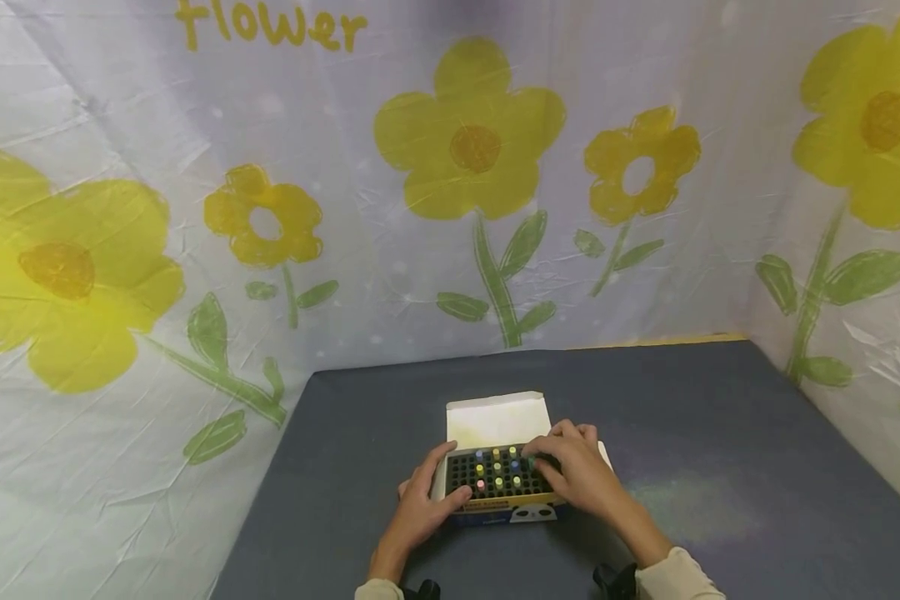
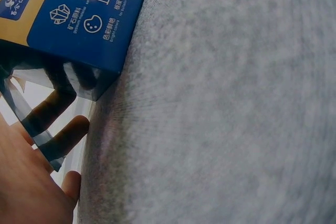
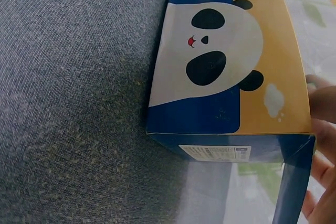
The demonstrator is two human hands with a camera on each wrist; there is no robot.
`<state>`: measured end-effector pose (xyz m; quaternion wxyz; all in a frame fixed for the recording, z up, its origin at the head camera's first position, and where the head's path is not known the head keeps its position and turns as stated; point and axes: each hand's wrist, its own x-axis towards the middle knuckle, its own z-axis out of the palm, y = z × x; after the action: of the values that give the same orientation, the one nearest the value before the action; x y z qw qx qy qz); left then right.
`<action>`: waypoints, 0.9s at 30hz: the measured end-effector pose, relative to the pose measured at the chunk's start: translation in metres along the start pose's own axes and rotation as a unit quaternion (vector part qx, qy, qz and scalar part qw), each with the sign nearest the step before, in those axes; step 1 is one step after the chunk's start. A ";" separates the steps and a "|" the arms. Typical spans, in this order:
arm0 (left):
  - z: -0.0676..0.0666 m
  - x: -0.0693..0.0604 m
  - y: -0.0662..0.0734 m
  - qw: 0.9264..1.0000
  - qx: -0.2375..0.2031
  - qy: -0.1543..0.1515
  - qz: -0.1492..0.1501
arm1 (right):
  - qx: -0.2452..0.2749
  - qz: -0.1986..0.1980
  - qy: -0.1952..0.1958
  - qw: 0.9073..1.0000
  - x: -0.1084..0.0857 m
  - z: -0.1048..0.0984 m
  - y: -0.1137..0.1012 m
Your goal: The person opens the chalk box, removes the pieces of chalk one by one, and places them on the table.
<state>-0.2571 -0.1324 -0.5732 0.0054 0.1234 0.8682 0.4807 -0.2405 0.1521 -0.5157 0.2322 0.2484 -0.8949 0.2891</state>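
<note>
An open chalk box (image 1: 495, 506), blue and yellow with a panda face, stands on the dark table. Its black holder (image 1: 461, 471) has rows of holes, with several coloured chalk sticks (image 1: 498, 482) upright in some of them. My left hand (image 1: 418, 507) holds the box's left end, thumb at the front corner and index finger toward the back. In the left wrist view its other fingers show beside the side flap (image 2: 31, 114). Over the holder's right part, my right hand (image 1: 581, 467) pinches what looks like a greenish chalk stick, mostly hidden by the fingertips.
The white lid (image 1: 495, 421) stands raised behind the holder. A blue side flap (image 3: 291, 192) hangs out at the box's right end. Grey-blue cloth covers the table (image 1: 375, 425). Behind it hangs a flower-printed curtain (image 1: 390, 275).
</note>
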 end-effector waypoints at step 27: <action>-0.001 0.002 0.001 1.000 0.006 -0.003 -0.001 | 0.073 -0.027 0.118 0.990 0.004 -0.003 0.009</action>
<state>-0.2592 -0.1326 -0.5715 0.0080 0.1238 0.8712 0.4751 -0.2485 0.1588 -0.5151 0.3247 0.2533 -0.8306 0.3749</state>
